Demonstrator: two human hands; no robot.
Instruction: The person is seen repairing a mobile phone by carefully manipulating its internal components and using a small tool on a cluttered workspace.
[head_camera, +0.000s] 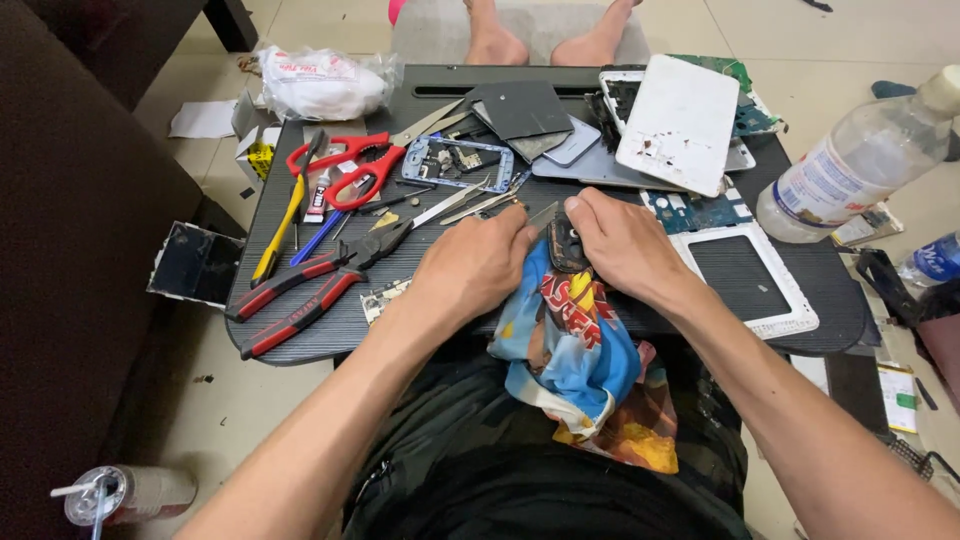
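My left hand (478, 262) and my right hand (625, 245) meet at the front of a small black lap table (430, 75). Between the thumbs sits a small dark phone part (566, 243), which my right hand grips over a colourful printed cloth (580, 345). My left hand presses on the cloth's upper left edge. The cloth hangs down over my lap. What the fingers cover underneath is hidden.
On the table lie red scissors (352, 166), red-handled pliers (300, 290), a yellow-handled tool (277, 235), tweezers, a blue phone frame (457, 162), dark panels, white tablet covers (680, 122) and circuit boards. A plastic bottle (850, 165) stands at right. Another person's bare feet (545, 40) rest beyond the table.
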